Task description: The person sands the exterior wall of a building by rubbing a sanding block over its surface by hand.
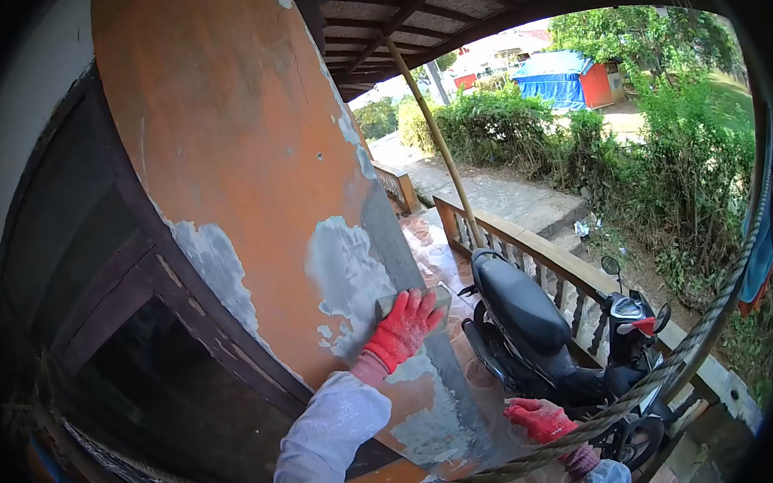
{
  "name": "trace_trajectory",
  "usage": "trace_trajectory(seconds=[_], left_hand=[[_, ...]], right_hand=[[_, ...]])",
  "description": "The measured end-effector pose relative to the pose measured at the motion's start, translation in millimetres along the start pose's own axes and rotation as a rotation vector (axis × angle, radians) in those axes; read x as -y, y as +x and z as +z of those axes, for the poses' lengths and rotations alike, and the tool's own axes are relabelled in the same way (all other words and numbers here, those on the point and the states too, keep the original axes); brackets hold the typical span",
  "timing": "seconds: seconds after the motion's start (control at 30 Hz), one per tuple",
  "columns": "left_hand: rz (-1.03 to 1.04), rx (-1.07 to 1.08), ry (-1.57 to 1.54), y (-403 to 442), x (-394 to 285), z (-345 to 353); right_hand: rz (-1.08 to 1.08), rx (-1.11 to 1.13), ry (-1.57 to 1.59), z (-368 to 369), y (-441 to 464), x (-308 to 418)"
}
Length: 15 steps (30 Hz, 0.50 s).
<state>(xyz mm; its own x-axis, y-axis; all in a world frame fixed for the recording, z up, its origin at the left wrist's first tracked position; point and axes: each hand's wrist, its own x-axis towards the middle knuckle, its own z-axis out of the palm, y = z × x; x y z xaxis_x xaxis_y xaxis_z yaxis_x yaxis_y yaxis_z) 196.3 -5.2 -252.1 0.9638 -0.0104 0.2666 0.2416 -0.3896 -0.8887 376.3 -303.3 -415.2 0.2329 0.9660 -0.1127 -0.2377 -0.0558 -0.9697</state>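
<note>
Head view: the grey block (444, 298) lies under the left hand (401, 331), against the patchy wall (220, 128), its long axis roughly crosswise; that nearer hand holds it there, fingers spread over it, white sleeve (332, 431) angling up from below, while the right hand (542, 420) hangs lower right, loosely curled (whether it grips anything, one cannot tell)

Open air between the orange wall (231, 154) and black scooter (532, 308), a thick rope (712, 319) across the near foreground.
</note>
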Motion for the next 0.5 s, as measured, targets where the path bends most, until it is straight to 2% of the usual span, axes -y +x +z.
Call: trace_trajectory(seconds=[0.07,0.1,0.17,0.2,0.23,0.27,0.33,0.37,0.4,0.47,0.5], left_hand=[[-0.198,-0.027,-0.108,7.8,57.5,-40.4],[-0.361,-0.148,-0.168,23.4,97.6,-59.4],[-0.664,-0.367,-0.096,59.6,171.1,-94.1],[-0.747,-0.404,-0.084,75.7,195.8,-104.3],[-0.830,-0.440,-0.072,85.1,207.2,-108.9],[-0.836,-0.434,-0.074,86.9,201.0,-104.4],[-0.740,-0.423,-0.041,91.4,172.7,-89.9],[-0.628,-0.332,-0.071,88.9,146.3,-80.2],[-0.517,-0.238,-0.104,82.5,107.9,-67.3],[-0.160,-0.051,0.028,59.4,3.3,-7.3],[-0.090,-0.026,-0.020,35.5,-46.2,23.6]], right_hand=[[0.168,-0.033,-0.207,1.8,-2.3,27.2],[0.139,-0.068,-0.219,-4.7,14.6,9.9],[0.096,-0.085,-0.254,15.1,7.9,50.1],[0.062,-0.101,-0.278,26.5,4.6,65.3],[0.125,-0.083,-0.223,31.8,6.1,68.9],[0.130,-0.080,-0.228,37.1,6.7,68.6],[0.068,-0.029,-0.179,46.5,6.6,61.7],[0.083,-0.002,-0.142,47.9,7.0,52.6],[0.094,0.004,-0.147,47.2,7.5,43.8],[-0.005,0.053,-0.277,43.3,1.9,28.2],[0.111,0.032,-0.285,43.9,-6.7,36.0]])
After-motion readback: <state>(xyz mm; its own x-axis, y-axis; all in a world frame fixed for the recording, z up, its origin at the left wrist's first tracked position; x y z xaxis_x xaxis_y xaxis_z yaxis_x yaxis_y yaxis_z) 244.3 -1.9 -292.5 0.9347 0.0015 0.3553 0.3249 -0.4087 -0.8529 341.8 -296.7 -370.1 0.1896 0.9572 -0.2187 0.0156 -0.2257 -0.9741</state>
